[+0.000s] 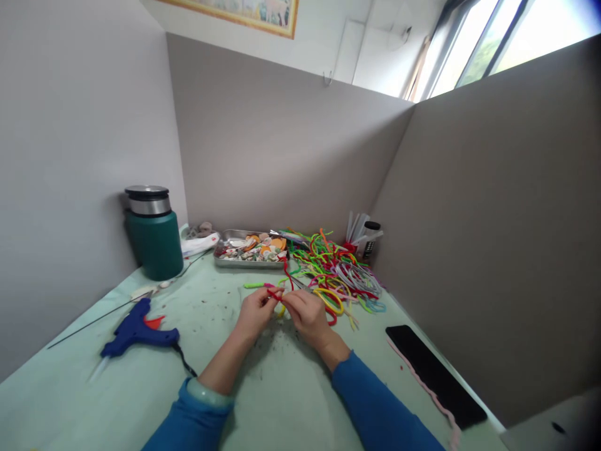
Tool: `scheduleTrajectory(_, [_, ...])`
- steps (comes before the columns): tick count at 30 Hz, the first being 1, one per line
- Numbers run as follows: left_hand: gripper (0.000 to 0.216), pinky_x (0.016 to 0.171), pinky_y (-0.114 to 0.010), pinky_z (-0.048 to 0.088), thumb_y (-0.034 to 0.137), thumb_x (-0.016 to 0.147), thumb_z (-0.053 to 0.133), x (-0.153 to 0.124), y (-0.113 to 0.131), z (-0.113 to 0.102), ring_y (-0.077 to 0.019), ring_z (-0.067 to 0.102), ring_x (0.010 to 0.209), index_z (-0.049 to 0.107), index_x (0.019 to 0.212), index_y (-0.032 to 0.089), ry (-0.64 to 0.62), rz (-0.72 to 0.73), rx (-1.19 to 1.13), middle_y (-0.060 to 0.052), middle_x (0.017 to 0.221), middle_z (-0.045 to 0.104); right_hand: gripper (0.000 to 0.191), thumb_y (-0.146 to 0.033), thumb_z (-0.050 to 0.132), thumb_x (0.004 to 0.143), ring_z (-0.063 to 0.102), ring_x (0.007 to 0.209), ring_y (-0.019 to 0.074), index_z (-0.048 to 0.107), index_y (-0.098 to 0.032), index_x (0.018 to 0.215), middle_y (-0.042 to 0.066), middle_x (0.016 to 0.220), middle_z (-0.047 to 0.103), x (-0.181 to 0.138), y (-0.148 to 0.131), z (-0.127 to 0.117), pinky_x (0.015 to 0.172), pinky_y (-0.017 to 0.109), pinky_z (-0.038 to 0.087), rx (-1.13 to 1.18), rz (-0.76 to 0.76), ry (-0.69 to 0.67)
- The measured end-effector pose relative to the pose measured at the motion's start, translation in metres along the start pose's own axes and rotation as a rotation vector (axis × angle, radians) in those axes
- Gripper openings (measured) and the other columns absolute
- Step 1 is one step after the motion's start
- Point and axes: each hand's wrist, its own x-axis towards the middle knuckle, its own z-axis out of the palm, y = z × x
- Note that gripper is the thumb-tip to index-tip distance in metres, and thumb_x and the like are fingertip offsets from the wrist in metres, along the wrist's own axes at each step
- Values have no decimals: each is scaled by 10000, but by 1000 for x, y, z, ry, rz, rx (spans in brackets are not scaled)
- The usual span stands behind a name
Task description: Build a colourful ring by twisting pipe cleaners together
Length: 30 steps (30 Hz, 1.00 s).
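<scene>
A thin red cord (287, 268), perhaps yarn or a pipe cleaner, runs up from between my fingertips and bends near the tray. My left hand (256, 310) pinches it from the left side. Close beside it, my right hand (305, 312) is closed on the same red cord, fingertips almost touching the left ones. Just behind my right hand lie scissors with yellow handles (334, 300), partly covered. A short green and pink piece (254, 285) rests on the table behind my left hand.
A metal tray (251, 265) of small cut pieces stands at the back. Right of it spreads a tangle of coloured cords (323, 257). A blue glue gun (138, 332) and a green bottle (157, 244) are at left; a black phone (434, 373) lies at right. Grey partitions enclose the table.
</scene>
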Motion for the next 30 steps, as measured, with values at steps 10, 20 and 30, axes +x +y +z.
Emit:
scheduleTrajectory(10, [330,583,-239,433,407,771,537,-4,7,1,-132,553,650,697,885,142,-116,15,-145,-83,878,656,198,-200,421,899,521,734,183,618,-183,890,72,781,626,-4,5,-1,664,303,381,-173,7,-60])
scheduleTrajectory(20, [437,502,-216,362,453,718,610,3,16,-23,-83,480,470,648,965,95,173,-254,-705,-16,581,602,183,-193,422,892,511,795,208,602,-192,923,73,805,609,-9,18,3,693,323,380,-186,167,-13])
scheduleTrajectory(30, [399,490,-207,383,463,722,613,3,16,-29,-48,487,478,642,906,109,275,-214,-794,-65,840,674,207,-248,416,912,518,792,196,612,-193,875,70,817,611,-8,25,-7,699,310,368,-276,228,44])
